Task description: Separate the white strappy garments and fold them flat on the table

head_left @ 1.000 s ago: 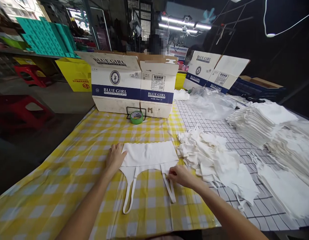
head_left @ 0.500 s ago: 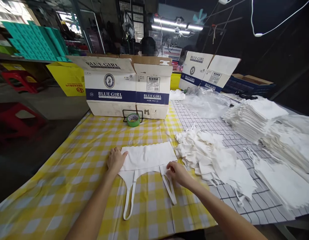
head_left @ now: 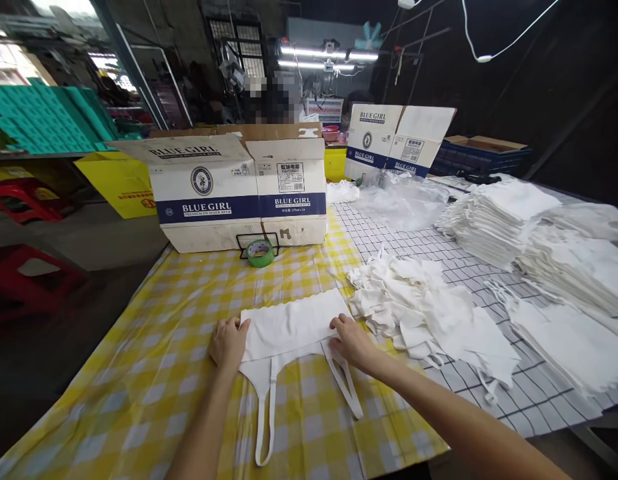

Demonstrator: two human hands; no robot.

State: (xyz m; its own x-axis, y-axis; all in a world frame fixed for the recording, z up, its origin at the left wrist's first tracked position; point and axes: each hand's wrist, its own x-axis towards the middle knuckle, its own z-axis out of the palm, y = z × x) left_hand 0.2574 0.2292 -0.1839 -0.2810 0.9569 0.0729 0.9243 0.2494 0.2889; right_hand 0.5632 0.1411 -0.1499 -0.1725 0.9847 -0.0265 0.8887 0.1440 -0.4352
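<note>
A white camisole [head_left: 295, 327] lies flat on the yellow checked cloth, its scalloped hem away from me and its two straps trailing toward me. My left hand [head_left: 229, 343] grips the left side edge, thumb on top and fingers curled by the border. At the opposite side my right hand [head_left: 353, 341] is closed on the fabric, just above the right strap; its fingertips are partly hidden. Right of that hand sits a loose heap of white garments [head_left: 413, 297].
Two printed cardboard boxes [head_left: 239, 213] [head_left: 393, 137] stand at the back. Before the nearer one are a green tape roll [head_left: 260, 254] and a black wire stand [head_left: 245, 238]. Stacked white garments [head_left: 489, 217] and clear plastic [head_left: 403, 197] cover the right side. A co-worker is behind the boxes.
My right hand has moved slightly up along the camisole's right side. The left hand keeps its place at the left edge. The whole view has shifted and tilted a little.
</note>
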